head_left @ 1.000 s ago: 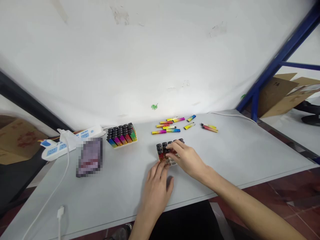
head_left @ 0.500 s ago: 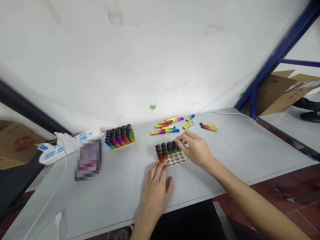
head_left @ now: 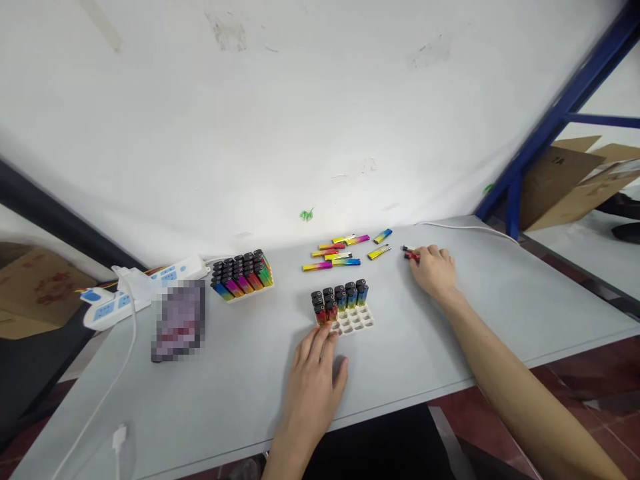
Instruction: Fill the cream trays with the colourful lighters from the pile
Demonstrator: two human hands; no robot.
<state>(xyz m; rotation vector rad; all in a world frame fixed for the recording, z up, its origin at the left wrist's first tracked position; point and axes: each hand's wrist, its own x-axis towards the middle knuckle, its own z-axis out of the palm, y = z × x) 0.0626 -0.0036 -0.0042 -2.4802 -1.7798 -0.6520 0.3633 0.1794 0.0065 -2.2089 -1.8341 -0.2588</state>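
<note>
Several lighters with black tops and coloured bodies point(head_left: 351, 297) stand upright in a white slotted tray point(head_left: 361, 324). They fill its back row and left-hand slots; other slots in front are bare. My left hand point(head_left: 315, 367) lies palm down with fingers stretched out, fingertips at the tray's front left edge. On the right, the fingers of my right hand point(head_left: 434, 270) are curled over lighters point(head_left: 412, 255) lying flat on the table. Their dark and red ends poke out left of the fingertips; the rest is hidden under the hand.
More loose lighters point(head_left: 332, 255) lie near the wall. A packed tray of lighters point(head_left: 243, 277) stands back left, beside a pixelated item point(head_left: 179, 321) and a white power strip point(head_left: 113, 308) with cables. A blue metal frame point(head_left: 513, 200) and cardboard box point(head_left: 555, 183) are at right.
My right hand has moved right, from the tray's back right corner to the lighters lying on the table. A lighter now shows standing in that corner. My left hand has stayed put.
</note>
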